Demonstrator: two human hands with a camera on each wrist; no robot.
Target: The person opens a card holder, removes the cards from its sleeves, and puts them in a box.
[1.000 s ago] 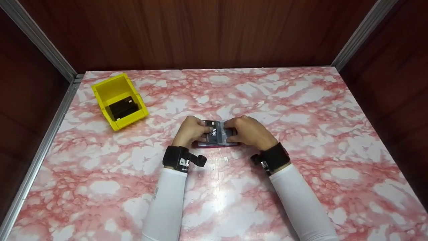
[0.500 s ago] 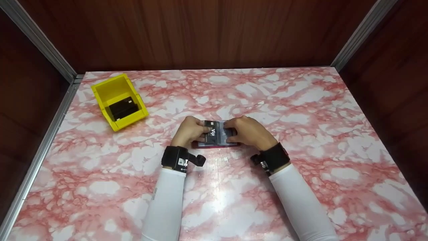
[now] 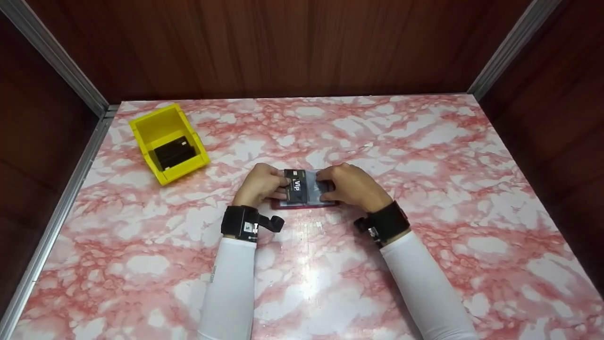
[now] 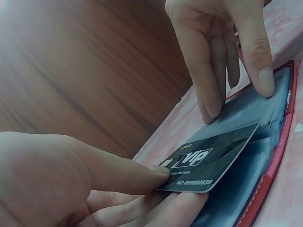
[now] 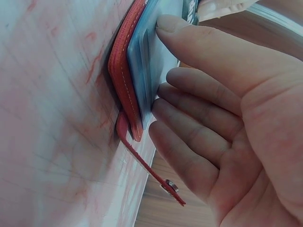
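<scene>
Black card [image 4: 215, 163] sat pinched by the left hand [image 3: 261, 182]; the right hand [image 3: 353, 184], loosely spread and gripping nothing, touched clear sleeves [image 4: 251, 109]. Keeping the card level likely helped

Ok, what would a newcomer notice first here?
Probably the bright yellow bin, far left on the patterned table. Next, the black card marked "Vip", pinched by the left hand near the table's middle, and under it the red card holder, whose clear sleeves the right hand touches.
</scene>
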